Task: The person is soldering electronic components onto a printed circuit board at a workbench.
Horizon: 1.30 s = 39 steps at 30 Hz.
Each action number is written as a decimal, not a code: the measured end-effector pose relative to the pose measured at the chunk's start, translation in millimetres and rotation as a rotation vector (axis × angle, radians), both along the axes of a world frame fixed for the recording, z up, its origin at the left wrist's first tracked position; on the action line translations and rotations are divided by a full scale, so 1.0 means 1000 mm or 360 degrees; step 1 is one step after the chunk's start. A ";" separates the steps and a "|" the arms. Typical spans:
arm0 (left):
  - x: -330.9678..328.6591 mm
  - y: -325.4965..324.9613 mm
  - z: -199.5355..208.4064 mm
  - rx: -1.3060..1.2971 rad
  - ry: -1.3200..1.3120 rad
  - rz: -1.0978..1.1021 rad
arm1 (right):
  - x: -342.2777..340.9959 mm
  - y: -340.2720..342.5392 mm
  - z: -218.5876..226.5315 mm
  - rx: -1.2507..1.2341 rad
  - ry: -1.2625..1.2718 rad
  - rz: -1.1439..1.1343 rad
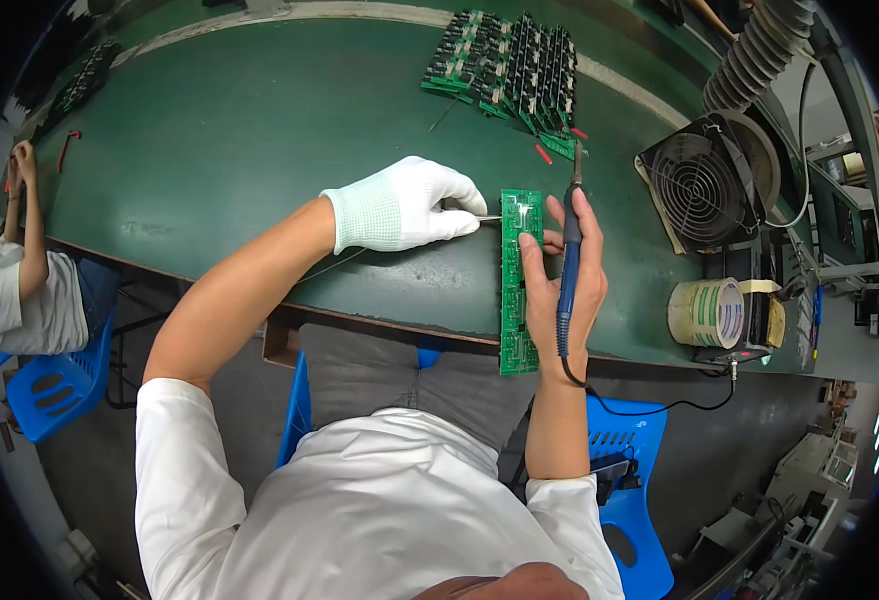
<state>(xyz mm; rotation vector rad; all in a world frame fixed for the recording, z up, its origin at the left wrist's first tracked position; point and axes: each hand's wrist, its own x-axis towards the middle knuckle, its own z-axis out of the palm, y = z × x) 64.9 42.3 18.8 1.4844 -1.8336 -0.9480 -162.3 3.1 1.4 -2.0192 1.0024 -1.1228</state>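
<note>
Blue-handled iron (567, 270) lies gripped lengthwise in the bare right hand (560, 290), fingers wrapped around the barrel, tip pointing to 12 o'clock past the top of the board. The same hand's thumb and fingers also pinch the right edge of the board (518, 290), a long green strip running 12 to 6 o'clock, with its lower end overhanging the bench edge above the lap. The black cord (660, 408) leaves the handle at 6 o'clock and loops off toward 3 o'clock.

Gloved left hand (400, 208), at 9 o'clock from the board's top end, is closed on a thin wire (488, 217), probably solder, whose free end meets the board's upper left corner.

Judgement on technique: the iron is held parked, not poised as a pen, so it would need re-gripping before the tip can reach a joint. With the board half off the bench (220, 150), the right hand's pinch is its main restraint; sliding it further onto the mat would steady it. The wire should stay low and short so it does not wander across neighbouring pads.

Surroundings: stack of finished boards (505, 70) at 12 o'clock, fan (705, 185) at 2 o'clock, tape roll (708, 312) at 3 o'clock. Another person (20, 270) sits at far 9 o'clock.
</note>
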 end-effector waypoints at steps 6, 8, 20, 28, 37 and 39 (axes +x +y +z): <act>-0.004 -0.010 -0.005 -0.0408 -0.0424 -0.0122 | -0.003 -0.003 -0.010 -0.0160 0.0155 -0.0095; -0.006 -0.010 -0.003 -0.0412 -0.0486 -0.0119 | -0.002 -0.003 -0.012 -0.0184 0.0190 -0.0097; -0.004 -0.009 -0.013 -0.0873 -0.1085 -0.0008 | 0.002 -0.001 -0.003 -0.0130 0.0267 -0.0032; -0.006 0.010 0.026 0.0009 0.0869 0.0375 | -0.002 0.005 0.018 0.0110 -0.0189 0.0010; -0.070 0.007 0.005 -0.0023 0.1372 0.0224 | 0.008 0.020 0.023 0.0206 -0.0566 0.0509; -0.078 0.012 0.004 -0.0070 0.1363 0.0250 | 0.004 0.021 0.023 0.0211 -0.0611 0.0458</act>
